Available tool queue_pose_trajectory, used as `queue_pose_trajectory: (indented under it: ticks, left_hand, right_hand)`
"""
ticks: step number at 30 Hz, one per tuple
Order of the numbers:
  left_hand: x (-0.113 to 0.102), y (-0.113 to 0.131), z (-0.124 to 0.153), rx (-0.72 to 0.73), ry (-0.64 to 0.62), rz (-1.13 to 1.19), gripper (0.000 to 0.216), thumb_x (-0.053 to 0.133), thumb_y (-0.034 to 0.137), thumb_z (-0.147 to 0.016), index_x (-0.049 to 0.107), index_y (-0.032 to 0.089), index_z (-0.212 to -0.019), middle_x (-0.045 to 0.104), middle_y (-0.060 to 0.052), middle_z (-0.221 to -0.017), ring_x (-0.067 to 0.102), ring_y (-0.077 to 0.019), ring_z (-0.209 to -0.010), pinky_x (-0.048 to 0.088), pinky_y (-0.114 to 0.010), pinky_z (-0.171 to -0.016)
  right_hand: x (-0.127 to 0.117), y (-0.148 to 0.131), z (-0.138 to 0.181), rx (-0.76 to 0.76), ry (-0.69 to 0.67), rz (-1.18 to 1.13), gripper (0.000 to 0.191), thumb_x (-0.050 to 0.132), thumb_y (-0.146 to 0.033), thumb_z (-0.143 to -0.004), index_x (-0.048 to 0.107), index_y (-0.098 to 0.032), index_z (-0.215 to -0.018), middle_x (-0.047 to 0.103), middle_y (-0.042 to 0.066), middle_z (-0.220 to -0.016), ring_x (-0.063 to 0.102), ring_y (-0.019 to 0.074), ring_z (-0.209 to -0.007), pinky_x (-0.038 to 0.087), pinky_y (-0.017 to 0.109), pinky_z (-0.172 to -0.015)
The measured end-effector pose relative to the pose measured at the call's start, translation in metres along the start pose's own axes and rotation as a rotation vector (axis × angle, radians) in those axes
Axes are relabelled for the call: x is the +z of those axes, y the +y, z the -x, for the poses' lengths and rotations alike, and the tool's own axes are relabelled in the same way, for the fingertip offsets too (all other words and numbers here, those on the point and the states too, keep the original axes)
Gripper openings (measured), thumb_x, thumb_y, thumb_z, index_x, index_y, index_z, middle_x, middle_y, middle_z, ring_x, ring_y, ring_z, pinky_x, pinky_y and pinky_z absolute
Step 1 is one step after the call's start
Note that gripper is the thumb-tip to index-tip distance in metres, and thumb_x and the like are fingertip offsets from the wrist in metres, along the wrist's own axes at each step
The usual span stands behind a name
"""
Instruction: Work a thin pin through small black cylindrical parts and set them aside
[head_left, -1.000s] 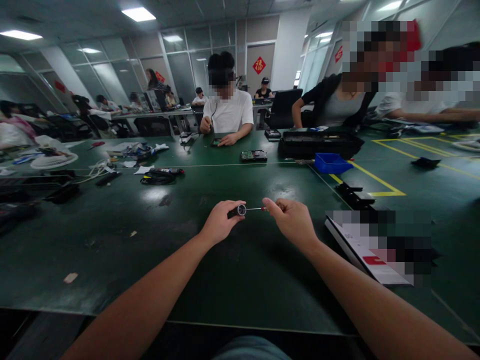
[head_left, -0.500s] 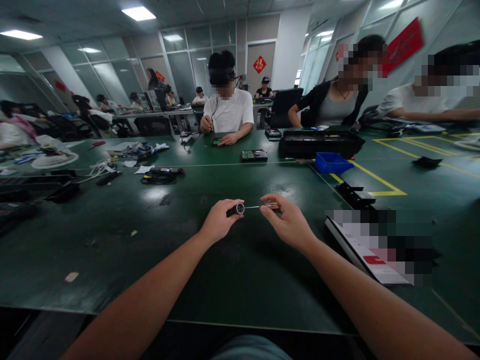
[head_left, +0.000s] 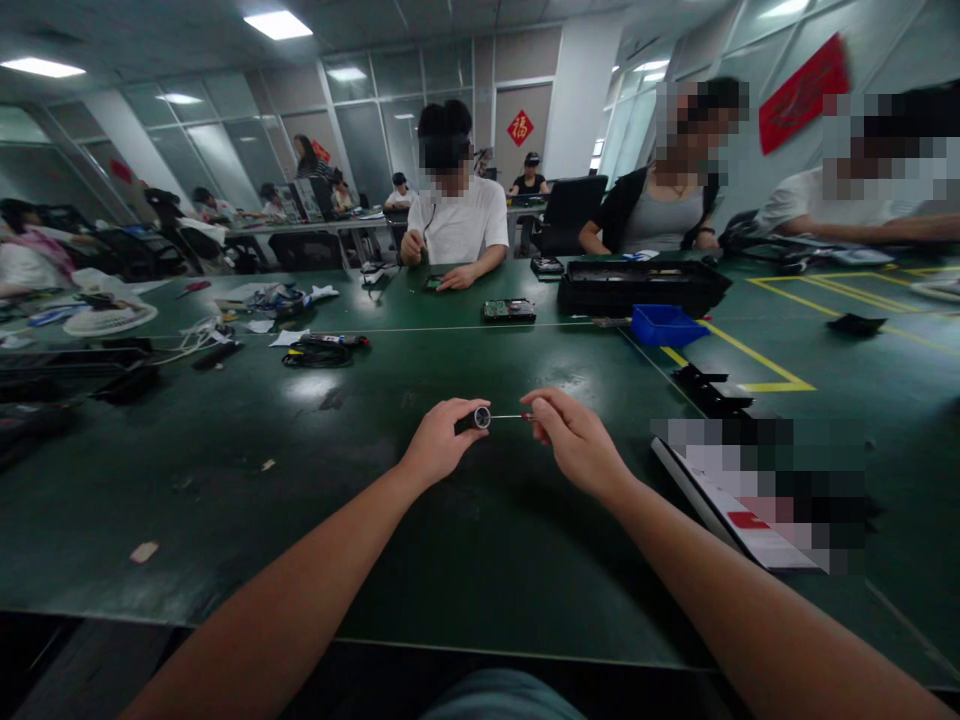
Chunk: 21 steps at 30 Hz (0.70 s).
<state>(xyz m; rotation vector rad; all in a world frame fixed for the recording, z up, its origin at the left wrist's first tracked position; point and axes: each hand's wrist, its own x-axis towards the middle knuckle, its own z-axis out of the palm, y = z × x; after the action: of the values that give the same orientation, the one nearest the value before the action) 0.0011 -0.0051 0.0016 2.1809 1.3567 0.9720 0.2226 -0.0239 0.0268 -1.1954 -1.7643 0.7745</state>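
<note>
Black tube (head_left: 481, 417) with round silver rim, held over green table (head_left: 450, 580). Left hand (head_left: 442, 438) pinches tube, thumb underneath. Right hand (head_left: 568, 428) curls tight around screwdriver (head_left: 508, 417); thin shaft points at tube's side, cannot tell if tip goes in. Farther off: 1 circuit board (head_left: 508, 311), 1 blue bin (head_left: 667, 325). Across table, person (head_left: 469, 220) in white shirt.

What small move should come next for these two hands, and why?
Perhaps a slight twist of the thin, metal-shafted screwdriver with a red collar by the right hand, while the left hand steadies the black, silver-rimmed cylinder. Each hand grips its piece, and the shaft appears to meet the cylinder; whether the tip is seated can't be seen.
</note>
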Motion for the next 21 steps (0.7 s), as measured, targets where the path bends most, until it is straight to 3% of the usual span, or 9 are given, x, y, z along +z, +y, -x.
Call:
queue_pose_trajectory:
  ticks: [5, 10, 15, 21]
  left_hand:
    - [-0.001, 0.001, -0.001, 0.008, -0.013, -0.002, 0.039, 0.071, 0.02, -0.086, 0.066, 0.025, -0.124, 0.068, -0.004, -0.122, 0.06, -0.0231, -0.115, 0.042, -0.042, -0.105]
    - [-0.002, 0.002, -0.002, -0.016, 0.014, -0.016, 0.039, 0.07, 0.021, -0.087, 0.066, 0.025, -0.125, 0.068, -0.004, -0.124, 0.059, -0.0237, -0.117, 0.042, -0.043, -0.107]
    - [-0.004, 0.001, -0.004, 0.072, 0.055, -0.003, 0.04, 0.07, 0.023, -0.088, 0.064, 0.025, -0.127, 0.067, -0.004, -0.126, 0.059, -0.022, -0.119, 0.041, -0.041, -0.107]
    - [-0.007, -0.001, -0.008, 0.13, 0.0, -0.129, 0.037, 0.069, 0.027, -0.089, 0.065, 0.027, -0.125, 0.069, -0.004, -0.122, 0.06, -0.024, -0.115, 0.04, -0.046, -0.104]
  right_hand:
    - [0.004, 0.006, -0.003, 0.038, 0.126, -0.208, 0.024, 0.054, -0.038, -0.091, 0.058, -0.022, -0.108, 0.064, 0.001, -0.081, 0.062, 0.0182, -0.076, 0.05, 0.034, -0.075]
    - [0.009, 0.005, -0.005, 0.113, 0.129, -0.438, 0.031, 0.064, -0.049, -0.085, 0.065, -0.02, -0.094, 0.069, 0.006, -0.088, 0.066, 0.0196, -0.082, 0.054, 0.04, -0.085]
    - [0.013, 0.009, -0.009, 0.201, 0.179, -0.678, 0.033, 0.064, -0.053, -0.084, 0.064, -0.021, -0.09, 0.065, 0.004, -0.082, 0.066, 0.0191, -0.077, 0.057, 0.041, -0.084]
    - [0.009, 0.022, -0.015, 0.303, 0.214, -0.712, 0.026, 0.059, -0.049, -0.086, 0.059, -0.023, -0.081, 0.062, 0.004, -0.073, 0.064, 0.0206, -0.068, 0.06, 0.044, -0.077]
